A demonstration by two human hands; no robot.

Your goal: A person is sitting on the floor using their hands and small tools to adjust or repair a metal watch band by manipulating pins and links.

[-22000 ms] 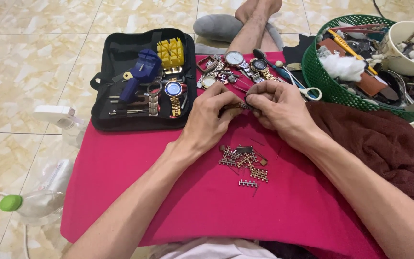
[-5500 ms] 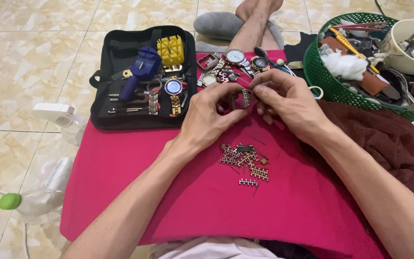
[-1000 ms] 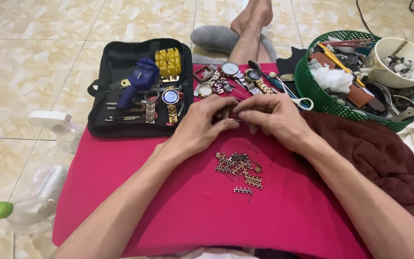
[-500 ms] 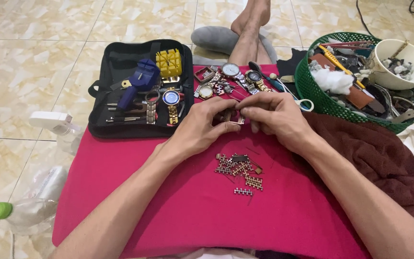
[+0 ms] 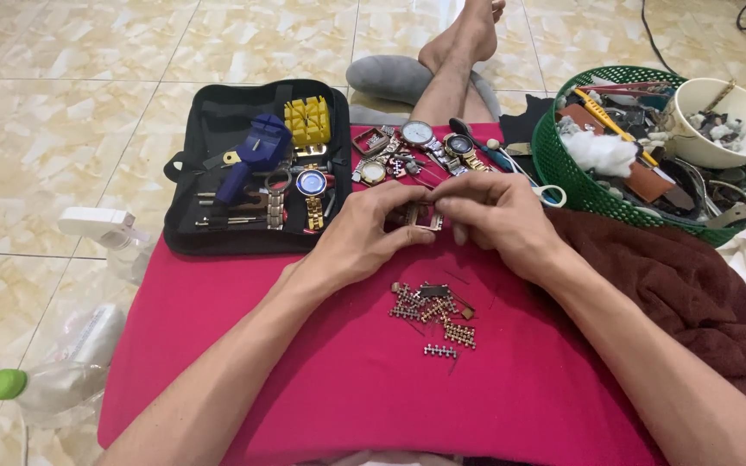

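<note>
My left hand (image 5: 364, 237) and my right hand (image 5: 498, 220) meet over a red cloth (image 5: 321, 380) and pinch a small metal watch case (image 5: 425, 217) between their fingertips. Just below the hands lies a loose pile of metal watch band links (image 5: 433, 312). Beyond the hands, several watches and watch cases (image 5: 420, 147) lie at the cloth's far edge.
An open black tool case (image 5: 218, 233) holds a blue tool (image 5: 252, 155), a yellow block (image 5: 307, 121) and watches. At right stand a green basket (image 5: 554, 173) of odds and ends, a white bowl (image 5: 718, 125) and a brown towel (image 5: 675, 285). Plastic bottles (image 5: 62, 371) lie on the tiled floor.
Both hands stay together on the small watch case, with only slight finger shifts. The view has tilted a little compared with the oldest frames.
</note>
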